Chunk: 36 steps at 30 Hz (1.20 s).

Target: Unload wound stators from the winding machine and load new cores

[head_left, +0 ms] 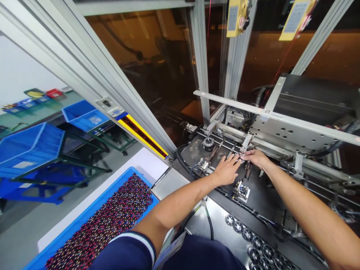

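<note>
My left hand [226, 171] reaches over the dark machine bed [223, 159], palm down with its fingers stretched out and apart. Its fingertips come close to those of my right hand [257, 158], beside the metal rail. The right fingers are pinched together at a small part of the fixture; what they hold, if anything, is too small to make out. A round, ring-like metal part [208, 143] sits on the bed to the left of both hands. Nearer to me, below my left hand, is a small metal fixture [241, 191].
Several round metal parts [247, 234] lie on the steel ledge in front of me. A blue tray [153, 202] full of small dark, coloured parts is at the left. An aluminium bar [233, 104] crosses behind the hands. Yellow tool balancers [233, 22] hang above; blue bins [33, 146] stand far left.
</note>
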{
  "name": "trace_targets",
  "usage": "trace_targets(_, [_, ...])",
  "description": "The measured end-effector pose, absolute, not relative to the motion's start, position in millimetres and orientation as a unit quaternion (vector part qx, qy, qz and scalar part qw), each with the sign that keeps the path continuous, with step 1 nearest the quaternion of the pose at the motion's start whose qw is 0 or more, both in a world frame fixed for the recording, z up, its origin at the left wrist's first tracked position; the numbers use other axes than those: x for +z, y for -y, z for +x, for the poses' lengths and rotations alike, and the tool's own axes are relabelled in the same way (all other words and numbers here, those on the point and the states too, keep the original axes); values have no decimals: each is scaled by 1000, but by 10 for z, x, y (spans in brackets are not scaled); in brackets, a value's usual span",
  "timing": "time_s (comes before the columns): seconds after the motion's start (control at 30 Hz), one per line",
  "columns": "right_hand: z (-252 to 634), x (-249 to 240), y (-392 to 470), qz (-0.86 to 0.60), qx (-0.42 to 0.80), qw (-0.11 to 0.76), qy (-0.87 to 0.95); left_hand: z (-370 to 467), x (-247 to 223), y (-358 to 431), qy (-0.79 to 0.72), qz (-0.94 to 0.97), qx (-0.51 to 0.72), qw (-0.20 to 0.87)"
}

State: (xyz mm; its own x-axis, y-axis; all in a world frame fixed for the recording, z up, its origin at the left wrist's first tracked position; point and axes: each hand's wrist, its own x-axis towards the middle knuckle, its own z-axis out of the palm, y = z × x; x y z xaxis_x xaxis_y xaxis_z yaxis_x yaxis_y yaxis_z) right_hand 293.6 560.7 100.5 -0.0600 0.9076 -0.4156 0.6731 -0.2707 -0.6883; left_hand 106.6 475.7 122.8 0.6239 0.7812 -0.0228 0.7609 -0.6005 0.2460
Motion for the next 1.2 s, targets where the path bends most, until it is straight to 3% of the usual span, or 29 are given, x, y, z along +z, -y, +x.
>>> trace_targets(0.13, [3077,1432,-5182,-625,373,146,670,1060,1235,-4747,-434,893,32,114])
trace_targets(0.33, [4303,1934,-4210,-635,254,145,715,1040,1249,-4784,-424,896,35,129])
trace_targets(0.47, [4764,1632,-4040,-655,185,145,718,1036,1331,-4762,-428,893,52,129])
trace_targets(0.63, [4660,1154,-4097,-604,184,156,759,1096,1617,-4505,-454,877,108,114])
trace_targets(0.83, [4751,1014,-4320,-669,218,130,698,1453,1945,-4058,-416,891,156,97])
trace_targets(1.0, [4690,967,-4657,-722,288,83,624,2061,1743,-3866,-379,915,117,73])
trace_targets(1.2, [4652,1017,-4854,-761,307,147,553,2524,1300,-3912,-390,916,52,78])
